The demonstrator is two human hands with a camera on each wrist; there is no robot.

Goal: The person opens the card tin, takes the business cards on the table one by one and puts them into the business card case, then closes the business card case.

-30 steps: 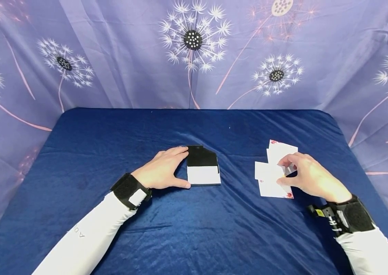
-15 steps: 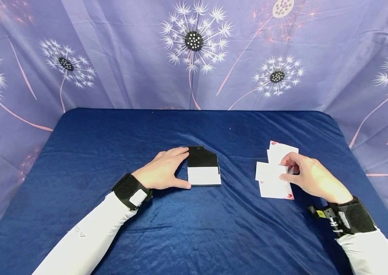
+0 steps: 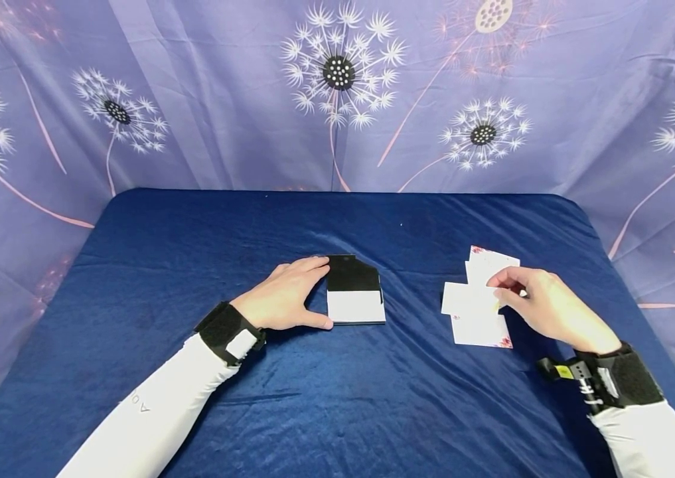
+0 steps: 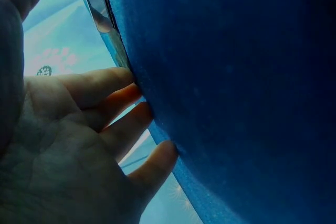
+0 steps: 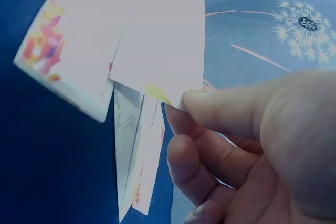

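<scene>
A white card (image 3: 462, 299) with a yellow mark near one corner is pinched between the thumb and fingers of my right hand (image 3: 543, 302). It is lifted a little over other white cards, a lower one (image 3: 480, 330) and an upper one (image 3: 485, 263), both with red floral corners. In the right wrist view the pinched card (image 5: 163, 45) overlaps a floral card (image 5: 79, 45). My left hand (image 3: 280, 292) lies along the left side of a black card box (image 3: 352, 273), thumb by its near corner, fingertips by its far corner. White cards (image 3: 356, 307) fill the box's near part.
A dark blue cloth (image 3: 337, 398) covers the table. Purple curtains with dandelion prints (image 3: 224, 99) hang behind the table and at both sides. The box stands left of the loose cards, with bare cloth (image 3: 411, 292) between them.
The right hand has raised the pinched card slightly from the loose cards, and its left end has shifted a little left. The left hand and box stay in place.
</scene>
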